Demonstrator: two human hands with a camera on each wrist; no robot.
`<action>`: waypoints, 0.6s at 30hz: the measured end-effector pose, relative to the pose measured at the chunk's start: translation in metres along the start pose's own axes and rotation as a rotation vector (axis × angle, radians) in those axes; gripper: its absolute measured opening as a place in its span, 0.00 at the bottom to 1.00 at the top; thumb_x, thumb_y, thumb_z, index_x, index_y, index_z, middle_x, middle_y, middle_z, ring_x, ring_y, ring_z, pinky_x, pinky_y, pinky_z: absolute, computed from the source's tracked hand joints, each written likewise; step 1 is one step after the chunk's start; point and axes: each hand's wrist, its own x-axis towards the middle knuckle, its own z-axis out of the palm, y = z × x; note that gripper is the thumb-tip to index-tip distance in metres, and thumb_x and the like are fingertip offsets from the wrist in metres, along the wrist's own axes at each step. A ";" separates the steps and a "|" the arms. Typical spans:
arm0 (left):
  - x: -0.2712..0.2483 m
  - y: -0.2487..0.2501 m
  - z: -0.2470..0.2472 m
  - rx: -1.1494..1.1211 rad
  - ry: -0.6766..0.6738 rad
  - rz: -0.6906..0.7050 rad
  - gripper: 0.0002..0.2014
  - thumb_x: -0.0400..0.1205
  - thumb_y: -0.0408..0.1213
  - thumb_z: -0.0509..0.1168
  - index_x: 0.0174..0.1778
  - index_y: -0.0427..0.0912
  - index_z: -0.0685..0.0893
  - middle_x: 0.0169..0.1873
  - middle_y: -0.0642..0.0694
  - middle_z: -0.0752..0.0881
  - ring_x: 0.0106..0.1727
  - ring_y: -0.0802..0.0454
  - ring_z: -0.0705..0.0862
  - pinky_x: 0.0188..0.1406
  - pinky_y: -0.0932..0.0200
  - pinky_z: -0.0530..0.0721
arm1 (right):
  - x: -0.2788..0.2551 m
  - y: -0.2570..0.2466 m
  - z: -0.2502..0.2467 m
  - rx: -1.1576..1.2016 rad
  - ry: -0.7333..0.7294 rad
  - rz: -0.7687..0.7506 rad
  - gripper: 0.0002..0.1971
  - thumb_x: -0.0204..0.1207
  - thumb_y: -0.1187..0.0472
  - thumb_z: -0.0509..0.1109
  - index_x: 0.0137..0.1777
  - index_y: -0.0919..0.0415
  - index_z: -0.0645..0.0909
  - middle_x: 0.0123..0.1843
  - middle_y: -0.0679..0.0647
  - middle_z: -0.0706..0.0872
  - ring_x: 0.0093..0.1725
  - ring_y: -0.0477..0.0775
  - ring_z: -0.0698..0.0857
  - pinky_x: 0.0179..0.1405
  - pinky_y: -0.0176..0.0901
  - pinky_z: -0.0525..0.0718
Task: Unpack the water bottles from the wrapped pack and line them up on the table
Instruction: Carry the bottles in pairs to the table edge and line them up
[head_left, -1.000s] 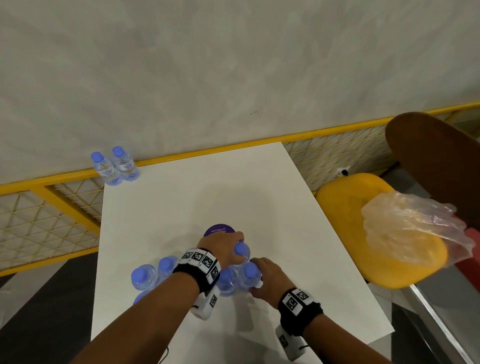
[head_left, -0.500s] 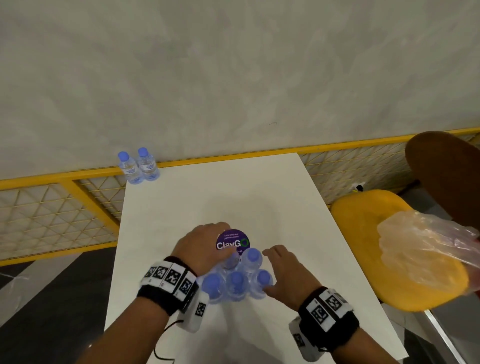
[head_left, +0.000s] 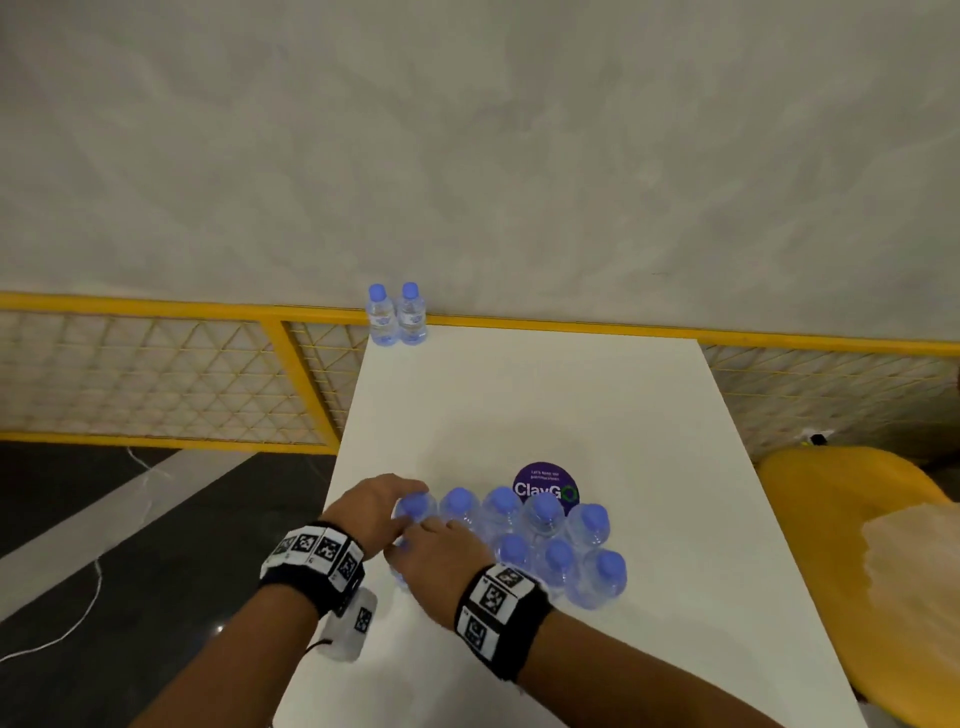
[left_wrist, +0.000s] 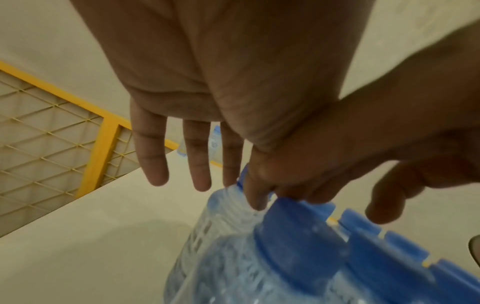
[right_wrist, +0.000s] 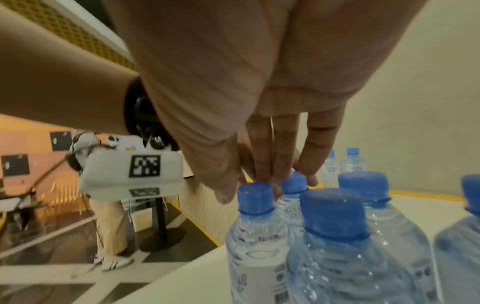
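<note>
Several clear water bottles (head_left: 543, 535) with blue caps stand bunched in two rows on the white table (head_left: 545, 405). My left hand (head_left: 382, 506) pinches the far-left bottle (head_left: 415, 508) at its neck with thumb (left_wrist: 255, 193) and forefinger; the other fingers (left_wrist: 153, 156) hang straight. My right hand (head_left: 441, 553) reaches in from the right. Its nearly straight fingertips (right_wrist: 262, 176) rest on the caps of the near-left bottle (right_wrist: 255, 194) and the one behind it; its thumb hangs beside the cap. Two more bottles (head_left: 397, 314) stand at the far left corner.
A round purple sticker (head_left: 545, 486) lies on the table behind the bunch. A yellow mesh railing (head_left: 208, 374) runs along the far edge and the left. A yellow chair (head_left: 852, 561) with crumpled plastic (head_left: 914, 571) stands at the right. A person (right_wrist: 109, 205) stands beyond the railing.
Both hands have moved from either side of the bunch to its left end. The left hand now pinches the far-left bottle, and the right hand has crossed over beside it.
</note>
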 end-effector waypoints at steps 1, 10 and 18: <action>-0.001 0.000 0.000 -0.006 0.012 0.007 0.21 0.80 0.35 0.71 0.69 0.53 0.85 0.68 0.49 0.86 0.70 0.48 0.83 0.73 0.57 0.77 | 0.006 -0.002 0.004 -0.006 -0.017 0.038 0.13 0.74 0.65 0.71 0.58 0.64 0.80 0.58 0.66 0.83 0.50 0.69 0.85 0.46 0.64 0.86; 0.000 -0.006 0.000 0.089 0.090 -0.041 0.16 0.83 0.39 0.68 0.67 0.53 0.83 0.65 0.52 0.85 0.65 0.46 0.85 0.67 0.51 0.82 | 0.021 0.002 -0.006 0.020 -0.042 -0.004 0.09 0.79 0.72 0.63 0.58 0.70 0.79 0.56 0.67 0.83 0.50 0.69 0.84 0.37 0.55 0.79; 0.027 -0.030 -0.062 -0.064 0.335 -0.060 0.14 0.80 0.37 0.72 0.62 0.51 0.87 0.58 0.48 0.89 0.57 0.41 0.87 0.60 0.44 0.85 | 0.051 0.054 -0.079 0.373 0.198 0.187 0.10 0.76 0.62 0.65 0.56 0.59 0.79 0.52 0.58 0.79 0.48 0.66 0.82 0.45 0.52 0.80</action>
